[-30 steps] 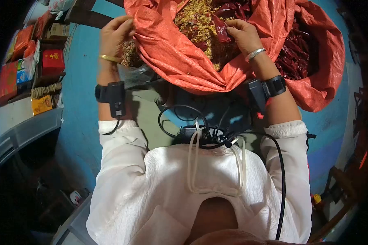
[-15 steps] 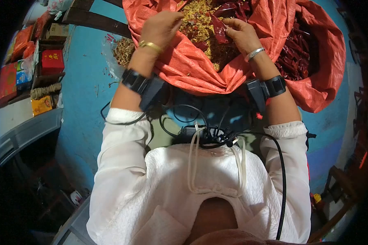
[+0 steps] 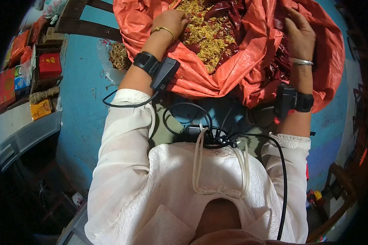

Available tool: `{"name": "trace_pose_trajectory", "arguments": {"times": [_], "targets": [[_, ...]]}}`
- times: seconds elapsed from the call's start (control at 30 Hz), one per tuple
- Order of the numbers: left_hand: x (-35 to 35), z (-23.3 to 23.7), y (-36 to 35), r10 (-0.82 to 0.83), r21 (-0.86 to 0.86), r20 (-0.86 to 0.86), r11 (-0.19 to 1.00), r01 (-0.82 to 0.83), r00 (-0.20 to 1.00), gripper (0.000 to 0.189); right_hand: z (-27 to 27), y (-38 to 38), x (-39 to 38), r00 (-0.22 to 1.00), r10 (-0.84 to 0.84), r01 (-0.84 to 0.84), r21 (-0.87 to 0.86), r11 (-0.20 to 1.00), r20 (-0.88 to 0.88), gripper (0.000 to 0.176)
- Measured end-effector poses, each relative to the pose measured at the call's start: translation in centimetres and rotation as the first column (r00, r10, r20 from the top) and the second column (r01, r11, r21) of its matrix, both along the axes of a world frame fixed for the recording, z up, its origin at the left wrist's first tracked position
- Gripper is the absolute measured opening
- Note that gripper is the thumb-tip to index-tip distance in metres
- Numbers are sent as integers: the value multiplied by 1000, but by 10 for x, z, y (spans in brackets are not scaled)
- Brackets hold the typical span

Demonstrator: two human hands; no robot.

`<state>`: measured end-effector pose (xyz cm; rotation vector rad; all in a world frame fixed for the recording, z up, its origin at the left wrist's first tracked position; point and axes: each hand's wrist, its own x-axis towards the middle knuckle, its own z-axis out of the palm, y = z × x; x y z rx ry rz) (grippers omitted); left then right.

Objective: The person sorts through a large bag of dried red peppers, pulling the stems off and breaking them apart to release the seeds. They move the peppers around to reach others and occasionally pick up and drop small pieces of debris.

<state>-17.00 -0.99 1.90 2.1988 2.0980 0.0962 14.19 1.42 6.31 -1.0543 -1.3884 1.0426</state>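
Note:
My left hand (image 3: 169,27) is over the left side of an orange-red woven sack (image 3: 200,83), fingers curled and closed at the edge of its contents. What they hold, if anything, is too small to make out. Yellow chili seeds (image 3: 210,53) fill the sack, with dark red dried chilies (image 3: 225,12) among them. My right hand (image 3: 301,34) is above a second orange-red sack (image 3: 329,61), its thumb and fingers apart. A blurred dark red patch shows by its fingertips. Dried chilies (image 3: 278,67) lie inside that sack, partly hidden by my arm.
A clear plastic bag of dried brownish pieces (image 3: 119,56) lies on the blue floor (image 3: 84,102) left of the sacks. Boxes, including a red box (image 3: 50,65), stand on a shelf farther left. A black cable (image 3: 283,175) hangs across my white clothing.
My right hand has moved right, from the seed-filled sack to the second sack; the dried chili it held is no longer clearly seen. My left hand has shifted slightly right and down.

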Motion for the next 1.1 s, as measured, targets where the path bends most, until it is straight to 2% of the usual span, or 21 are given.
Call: {"name": "trace_pose_trajectory", "arguments": {"times": [0.03, 0.07, 0.1, 0.13, 0.17, 0.2, 0.23, 0.27, 0.37, 0.4, 0.43, 0.47, 0.53, 0.57, 0.63, 0.73, 0.83, 0.87, 0.93, 1.07, 1.1], "targets": [[0, -3, 1, -2, 2, 1, 1000, 2, 1000, 20, 4, 1, 12, 937, -201, 153, 182, 971, 284, 26], [-1, -9, 4, 1, 56, 97, 998, -6, 995, 22, 5, 1, 23, 758, -421, 238, 390, 890, 498, 26], [0, -7, 4, -1, 109, 191, 994, -20, 982, 23, 5, 0, 33, 757, -424, 239, 392, 888, 498, 26], [2, -5, 3, -3, 111, 192, 994, -19, 981, 23, 5, 0, 42, 529, -510, 234, 461, 856, 678, 26], [5, -3, 2, 24, 69, 347, 996, -51, 938, 22, 3, -1, 47, 251, -565, 206, 526, 825, 786, 25], [8, 0, 1, 56, 21, 492, 997, -76, 869, 21, 4, -4, 44, 249, -566, 205, 529, 824, 786, 25], [8, 0, 0, 54, 23, 495, 997, -76, 867, 21, 5, -7, 34, 378, -589, 139, 585, 799, 714, 25], [8, -1, 1, 60, 18, 612, 996, -90, 789, 19, 6, -10, 23, 502, -589, 81, 644, 761, 633, 24], [5, -10, 3, 71, -19, 879, 993, -114, 471, 12, -8, -19, -30, 697, -326, -77, 519, 851, 639, 19], [1, -12, 3, 75, -35, 935, 992, -122, 347, 10, -18, -18, -44, 697, -230, -248, 529, 812, 679, 16], [-5, -10, 0, 66, -35, 947, 994, -105, 315, 12, -24, -26, -62, 669, -149, -254, 412, 875, 729, 11], [-14, -7, -4, 67, -36, 946, 994, -105, 317, 12, -27, -29, -74, 536, -139, -293, 338, 894, 832, 10], [-22, 15, -21, 12, 14, 973, 994, -109, 230, 18, -31, -30, -92, 320, -62, -323, 170, 931, 945, 12], [-18, 37, -36, 44, -9, 959, 992, -124, 281, 23, -36, -29, -94, 319, -59, -326, 168, 930, 946, 12], [-34, 39, -46, 60, -22, 966, 988, -151, 251, 21, -48, -25, -100, 172, 20, -309, 34, 950, 985, 16], [-55, 47, -60, 41, -4, 982, 981, -193, 187, 19, -55, -21, -105, 149, 25, -259, 15, 966, 988, 18], [-80, 59, -78, 63, -57, 998, 978, -202, 24, 18, -56, -19, -108, 156, 37, -274, 7, 962, 987, 18], [-91, 63, -86, 64, -58, 998, 977, -205, 22, 18, -56, -19, -109, 156, 53, -281, -7, 960, 986, 18], [-113, 69, -100, 133, -92, 985, 945, -315, 111, 19, -57, -19, -110, 154, 42, -291, 4, 957, 987, 18], [-163, 55, -115, 255, -153, 946, 897, -416, 202, 19, -59, -17, -110, 139, 56, -297, -12, 955, 989, 18], [-173, 50, -115, 303, -130, 899, 875, -467, 317, 17, -61, -16, -109, 142, 56, -298, -11, 955, 988, 18]]}}
